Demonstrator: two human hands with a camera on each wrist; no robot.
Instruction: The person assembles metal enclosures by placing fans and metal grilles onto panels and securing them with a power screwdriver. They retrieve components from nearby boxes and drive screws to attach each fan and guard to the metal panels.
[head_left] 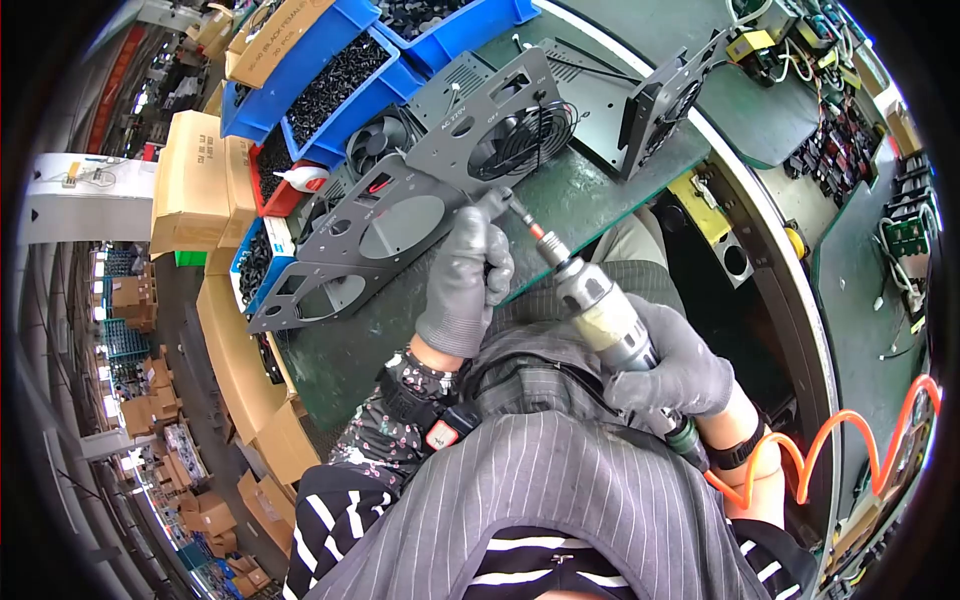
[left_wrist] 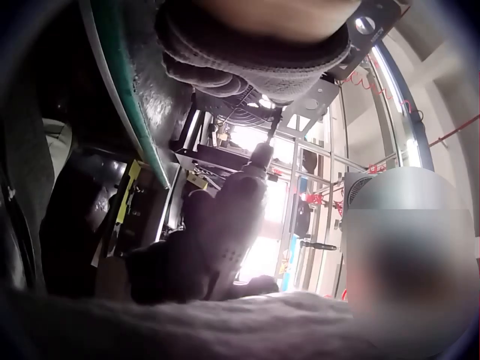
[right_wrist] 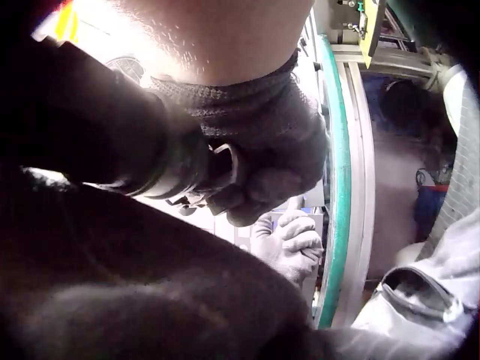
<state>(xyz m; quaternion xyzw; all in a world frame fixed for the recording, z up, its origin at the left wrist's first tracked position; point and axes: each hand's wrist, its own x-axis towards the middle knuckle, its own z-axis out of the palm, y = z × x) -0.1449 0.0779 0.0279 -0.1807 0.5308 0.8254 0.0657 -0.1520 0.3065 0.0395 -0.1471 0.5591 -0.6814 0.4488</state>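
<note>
In the head view the gloved right hand (head_left: 678,362) grips a pneumatic screwdriver (head_left: 610,318) by its body, its bit pointing up and left. The gloved left hand (head_left: 466,275) has its index finger and thumb at the tip of the bit, its other fingers curled; whether a screw is pinched there is too small to tell. Just beyond the fingertips stand grey metal panels (head_left: 480,130) with round openings, one with a black fan (head_left: 520,140). In the left wrist view the screwdriver (left_wrist: 241,199) points up toward the left hand (left_wrist: 217,64).
Blue bins (head_left: 345,90) of black screws and a red bin (head_left: 283,178) stand at the table's back left, beside cardboard boxes (head_left: 190,180). An orange coiled hose (head_left: 810,455) runs right from the screwdriver. Another fan panel (head_left: 665,105) stands at the right; circuit boards lie farther right.
</note>
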